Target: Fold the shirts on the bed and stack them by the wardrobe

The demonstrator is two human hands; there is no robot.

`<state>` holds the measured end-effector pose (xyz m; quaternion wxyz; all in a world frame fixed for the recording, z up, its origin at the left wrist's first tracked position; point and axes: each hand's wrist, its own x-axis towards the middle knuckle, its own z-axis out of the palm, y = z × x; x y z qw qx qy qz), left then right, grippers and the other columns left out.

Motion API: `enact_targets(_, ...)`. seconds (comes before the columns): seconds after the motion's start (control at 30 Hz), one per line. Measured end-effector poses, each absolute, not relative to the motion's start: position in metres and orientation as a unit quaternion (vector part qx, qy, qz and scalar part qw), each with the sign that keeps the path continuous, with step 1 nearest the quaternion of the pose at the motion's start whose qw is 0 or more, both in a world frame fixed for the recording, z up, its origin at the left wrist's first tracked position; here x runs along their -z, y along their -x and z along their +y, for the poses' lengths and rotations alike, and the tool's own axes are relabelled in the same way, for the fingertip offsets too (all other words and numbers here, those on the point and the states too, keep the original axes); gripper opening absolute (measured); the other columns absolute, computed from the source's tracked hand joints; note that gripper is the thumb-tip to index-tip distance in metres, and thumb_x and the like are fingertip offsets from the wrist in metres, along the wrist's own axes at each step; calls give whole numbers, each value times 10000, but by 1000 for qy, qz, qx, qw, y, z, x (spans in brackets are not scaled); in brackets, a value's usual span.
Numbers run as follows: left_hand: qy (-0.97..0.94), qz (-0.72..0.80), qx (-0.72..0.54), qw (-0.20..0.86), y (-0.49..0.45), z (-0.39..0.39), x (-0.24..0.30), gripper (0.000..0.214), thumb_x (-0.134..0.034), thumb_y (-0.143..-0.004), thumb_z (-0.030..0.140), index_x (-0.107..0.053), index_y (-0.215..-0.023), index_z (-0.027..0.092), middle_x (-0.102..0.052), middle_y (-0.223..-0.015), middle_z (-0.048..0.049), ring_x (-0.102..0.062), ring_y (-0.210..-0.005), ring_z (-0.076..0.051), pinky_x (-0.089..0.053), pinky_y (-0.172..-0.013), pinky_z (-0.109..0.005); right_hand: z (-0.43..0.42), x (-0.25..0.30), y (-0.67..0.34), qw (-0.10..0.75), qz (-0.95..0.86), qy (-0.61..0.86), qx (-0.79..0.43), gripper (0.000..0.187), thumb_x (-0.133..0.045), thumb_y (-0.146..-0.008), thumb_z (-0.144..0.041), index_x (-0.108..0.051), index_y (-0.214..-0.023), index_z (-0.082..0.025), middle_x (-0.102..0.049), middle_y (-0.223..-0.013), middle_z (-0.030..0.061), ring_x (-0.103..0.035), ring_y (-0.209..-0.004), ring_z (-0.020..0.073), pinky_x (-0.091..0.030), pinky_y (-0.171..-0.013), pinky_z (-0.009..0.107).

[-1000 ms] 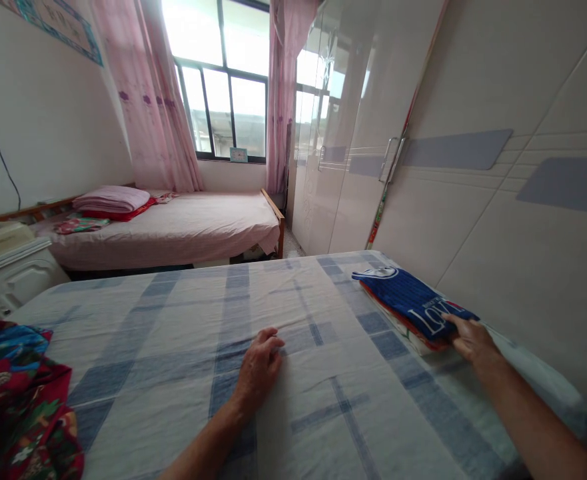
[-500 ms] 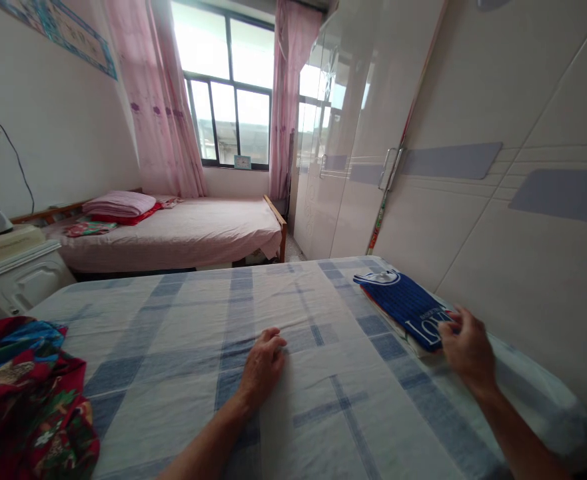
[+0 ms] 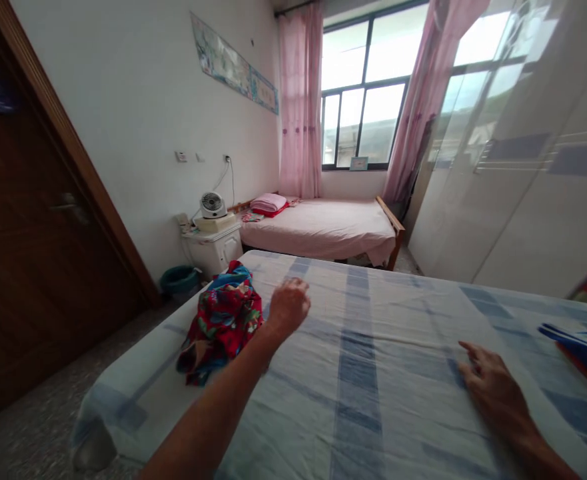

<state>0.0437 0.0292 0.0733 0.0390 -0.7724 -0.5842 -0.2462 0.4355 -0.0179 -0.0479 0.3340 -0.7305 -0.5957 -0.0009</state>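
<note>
My left hand (image 3: 291, 303) is just right of a crumpled red and blue floral cloth (image 3: 226, 310), above the bed. Its fingers are loosely bent and slightly blurred, with nothing seen in them. My right hand (image 3: 493, 380) hovers low over the checked bedsheet (image 3: 408, 413), index finger stretched out and fingers apart, holding nothing. Farther right, a folded blue garment (image 3: 586, 350) with white trim lies on the bed, cut off by the picture edge.
Beyond the near bed stands a pink-covered bed (image 3: 323, 227) below a window. A white cabinet (image 3: 218, 247) carries a small fan (image 3: 213, 205); a green bin (image 3: 179, 280) is beside it. Wardrobe doors (image 3: 503, 200) line the right, a brown door (image 3: 38, 220) the left.
The view has swung left. My right hand has come away from the folded blue garment. My left hand has moved over toward the floral cloth.
</note>
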Motion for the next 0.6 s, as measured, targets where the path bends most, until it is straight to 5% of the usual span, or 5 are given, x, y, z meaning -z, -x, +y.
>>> enact_targets(0.1, 676, -687, 207, 171, 22, 25, -74, 318, -552, -774, 252, -606, -1077, 169, -556, -1214, -139, -469, -1148, -304, -351, -960, -441, -16, 56, -444, 324, -623, 711, 34, 522, -365, -736, -421, -571, -1116, -128, -577, -1119, 156, -536, -1083, 309, -429, -945, 460)
enact_targets(0.17, 624, -731, 218, 169, 57, 22, -66, 335, -583, -749, 296, -608, -1059, 171, -571, -1181, -148, -469, -1139, -329, -351, -942, -465, -15, 59, -446, 320, -634, 702, 54, 499, -362, -738, -417, -579, -1092, -139, -585, -1114, 151, -530, -1091, 310, -423, -953, 466)
enact_targets(0.33, 580, -721, 378, 8, 95, 27, -63, 172, -517, -784, 289, -642, -771, 172, -656, -850, -98, -598, -892, -262, -426, -811, -346, -14, 62, -447, 296, -656, 691, 60, 457, -378, -750, -403, -592, -1072, -159, -592, -1132, 140, -540, -1090, 300, -428, -953, 465)
enact_targets(0.5, 562, -609, 553, -90, 29, 38, -107, 237, -439, -847, 323, -617, -924, 186, -657, -825, -18, -594, -716, -138, -456, -656, -217, -13, 64, -447, 281, -657, 697, 62, 467, -347, -774, -404, -600, -1077, -154, -581, -1160, 139, -526, -1112, 293, -415, -971, 444)
enact_targets(0.6, 581, -426, 646, -253, -57, 19, -126, 170, -494, -841, 299, -612, -846, 177, -620, -719, 0, -552, -604, -111, -442, -572, -202, -13, 60, -444, 278, -657, 697, 62, 475, -341, -768, -416, -604, -1065, -153, -583, -1159, 142, -526, -1114, 297, -424, -954, 448)
